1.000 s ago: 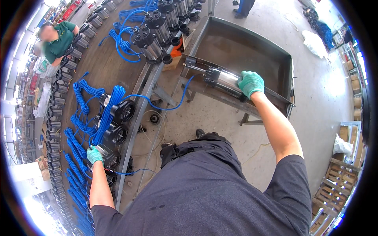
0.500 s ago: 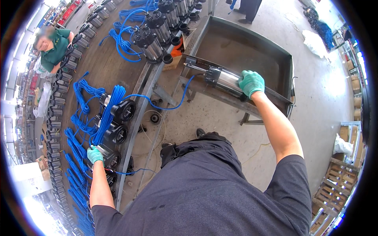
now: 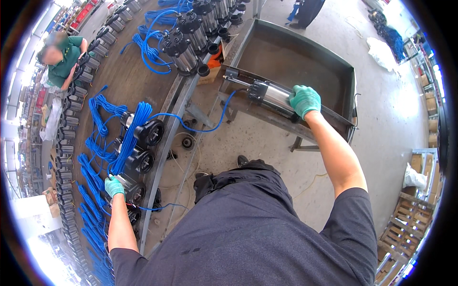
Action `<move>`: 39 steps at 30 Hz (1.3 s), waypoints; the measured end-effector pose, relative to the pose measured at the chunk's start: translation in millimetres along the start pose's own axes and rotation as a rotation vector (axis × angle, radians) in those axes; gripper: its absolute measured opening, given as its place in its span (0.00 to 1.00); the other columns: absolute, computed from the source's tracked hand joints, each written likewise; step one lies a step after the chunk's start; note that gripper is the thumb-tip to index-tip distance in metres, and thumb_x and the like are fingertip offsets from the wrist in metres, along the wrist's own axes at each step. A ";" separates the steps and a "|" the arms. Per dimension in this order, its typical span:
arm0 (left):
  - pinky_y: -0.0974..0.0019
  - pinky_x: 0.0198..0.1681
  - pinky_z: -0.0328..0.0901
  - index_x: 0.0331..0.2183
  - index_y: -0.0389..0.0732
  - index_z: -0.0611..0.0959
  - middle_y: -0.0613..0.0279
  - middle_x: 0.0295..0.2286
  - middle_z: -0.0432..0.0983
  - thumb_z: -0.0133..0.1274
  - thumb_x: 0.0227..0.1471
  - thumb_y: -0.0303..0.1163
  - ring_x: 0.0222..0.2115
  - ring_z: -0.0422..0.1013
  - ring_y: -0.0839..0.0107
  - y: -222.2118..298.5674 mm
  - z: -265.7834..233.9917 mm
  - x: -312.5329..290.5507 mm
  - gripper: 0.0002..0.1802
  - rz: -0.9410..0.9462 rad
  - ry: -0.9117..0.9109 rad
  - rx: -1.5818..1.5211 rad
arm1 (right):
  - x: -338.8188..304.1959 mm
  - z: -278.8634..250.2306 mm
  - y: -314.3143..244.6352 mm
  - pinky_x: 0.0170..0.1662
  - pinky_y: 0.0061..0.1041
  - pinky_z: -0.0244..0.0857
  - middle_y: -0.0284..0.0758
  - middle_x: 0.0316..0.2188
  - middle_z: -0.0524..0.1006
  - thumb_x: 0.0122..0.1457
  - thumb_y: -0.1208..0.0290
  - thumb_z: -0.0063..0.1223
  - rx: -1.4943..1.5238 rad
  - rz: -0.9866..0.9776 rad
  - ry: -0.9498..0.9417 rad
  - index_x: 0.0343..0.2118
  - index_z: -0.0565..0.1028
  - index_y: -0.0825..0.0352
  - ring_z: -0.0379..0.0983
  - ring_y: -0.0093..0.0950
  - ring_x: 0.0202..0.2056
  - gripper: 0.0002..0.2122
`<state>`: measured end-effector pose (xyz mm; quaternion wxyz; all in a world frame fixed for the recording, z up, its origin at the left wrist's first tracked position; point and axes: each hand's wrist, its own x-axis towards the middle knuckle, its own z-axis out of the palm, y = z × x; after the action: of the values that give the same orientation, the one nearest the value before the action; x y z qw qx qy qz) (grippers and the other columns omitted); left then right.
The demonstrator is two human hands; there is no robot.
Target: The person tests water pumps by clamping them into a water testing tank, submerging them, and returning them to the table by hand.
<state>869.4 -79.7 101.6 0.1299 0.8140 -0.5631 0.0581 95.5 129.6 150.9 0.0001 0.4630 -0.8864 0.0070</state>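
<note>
My right hand (image 3: 304,101), in a green glove, grips the right end of a silver cylindrical pump (image 3: 274,97) with a black left end. The pump lies on its side across the near rim of a metal tank (image 3: 296,44). From its left end a blue cable (image 3: 220,123) sags over to the bench on the left. My left hand (image 3: 114,186), gloved too, is closed at the lower end of a coil of blue cable (image 3: 131,140); its fingertips are partly hidden. Beside that hand, several pumps (image 3: 143,162) lie with round black ends toward me.
Upright pumps (image 3: 180,53) and more blue coils (image 3: 143,45) stand along the workbench (image 3: 119,62). A person in a green shirt (image 3: 64,66) is across the bench. Another person's dark-clothed legs (image 3: 309,12) show beyond the tank. A wooden pallet (image 3: 405,224) stands at right.
Both my hands and the pump stay nearly still; the left hand and coil shift very slightly. The person across the bench leans, and the legs beyond the tank have moved.
</note>
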 end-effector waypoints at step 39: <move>0.74 0.31 0.67 0.51 0.45 0.75 0.70 0.35 0.69 0.41 0.41 0.07 0.29 0.66 0.80 -58.1 -120.9 -163.0 0.35 -0.465 0.011 -1.199 | 13.2 24.6 25.1 0.41 0.43 0.70 0.45 0.36 0.81 0.57 0.66 0.49 0.054 -0.136 -0.017 0.38 0.80 0.62 0.77 0.48 0.38 0.11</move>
<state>871.3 120.1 169.9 0.5744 0.7008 -0.3060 -0.2921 67.5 132.8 126.0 -0.0193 0.5221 -0.8522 0.0272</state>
